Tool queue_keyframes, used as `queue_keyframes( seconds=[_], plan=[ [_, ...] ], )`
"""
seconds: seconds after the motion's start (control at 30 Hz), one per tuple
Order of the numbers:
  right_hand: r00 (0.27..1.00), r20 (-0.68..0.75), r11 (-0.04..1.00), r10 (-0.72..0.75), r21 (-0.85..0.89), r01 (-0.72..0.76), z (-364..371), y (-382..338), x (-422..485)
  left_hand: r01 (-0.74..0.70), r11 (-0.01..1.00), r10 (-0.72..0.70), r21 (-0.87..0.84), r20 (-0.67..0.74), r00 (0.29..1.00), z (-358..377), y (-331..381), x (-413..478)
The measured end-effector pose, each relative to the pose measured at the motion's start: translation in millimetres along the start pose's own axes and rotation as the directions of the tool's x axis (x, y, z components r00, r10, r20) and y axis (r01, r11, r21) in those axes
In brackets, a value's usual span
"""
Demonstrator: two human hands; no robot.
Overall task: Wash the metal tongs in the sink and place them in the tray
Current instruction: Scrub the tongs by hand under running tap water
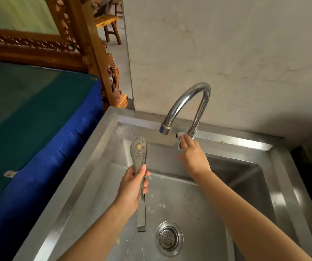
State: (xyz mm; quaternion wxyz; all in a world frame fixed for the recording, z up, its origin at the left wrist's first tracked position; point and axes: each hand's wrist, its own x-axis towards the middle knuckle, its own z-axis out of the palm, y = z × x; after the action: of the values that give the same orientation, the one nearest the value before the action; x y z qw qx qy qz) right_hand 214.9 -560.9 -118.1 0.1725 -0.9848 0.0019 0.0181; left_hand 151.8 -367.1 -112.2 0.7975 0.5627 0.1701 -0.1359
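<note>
The left hand wraps its fingers around the middle of the tongs over the sink. The right hand touches the tap handle, fingers loose. Tongs look stiff, light, maybe slippery wet.
</note>
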Motion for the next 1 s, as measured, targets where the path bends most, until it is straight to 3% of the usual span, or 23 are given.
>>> queue_keyframes(
  seconds=[0.13,0.23,0.47,0.67,1.0],
  plan=[
    [0.996,-0.08,0.991,0.025,0.133,-0.014,11,2,12,0.018,0.996,-0.021,0.084,0.036,0.999,7,-19,3],
    [0.991,-0.132,0.999,-0.033,-0.002,0.033,11,3,19,0.019,0.994,-0.025,0.111,0.054,0.998,10,-25,3],
    [0.992,-0.085,0.96,-0.093,-0.271,0.067,10,3,19,0.005,0.992,-0.015,0.129,0.071,0.997,11,-30,0],
    [0.993,-0.005,0.936,-0.12,-0.333,0.111,6,3,16,0.009,0.993,-0.018,0.116,0.075,0.997,6,-31,-1],
    [0.992,-0.003,0.92,-0.13,-0.372,0.119,-7,-2,18,0.038,0.995,-0.044,0.088,0.078,0.996,-1,-31,4]
  ],
)
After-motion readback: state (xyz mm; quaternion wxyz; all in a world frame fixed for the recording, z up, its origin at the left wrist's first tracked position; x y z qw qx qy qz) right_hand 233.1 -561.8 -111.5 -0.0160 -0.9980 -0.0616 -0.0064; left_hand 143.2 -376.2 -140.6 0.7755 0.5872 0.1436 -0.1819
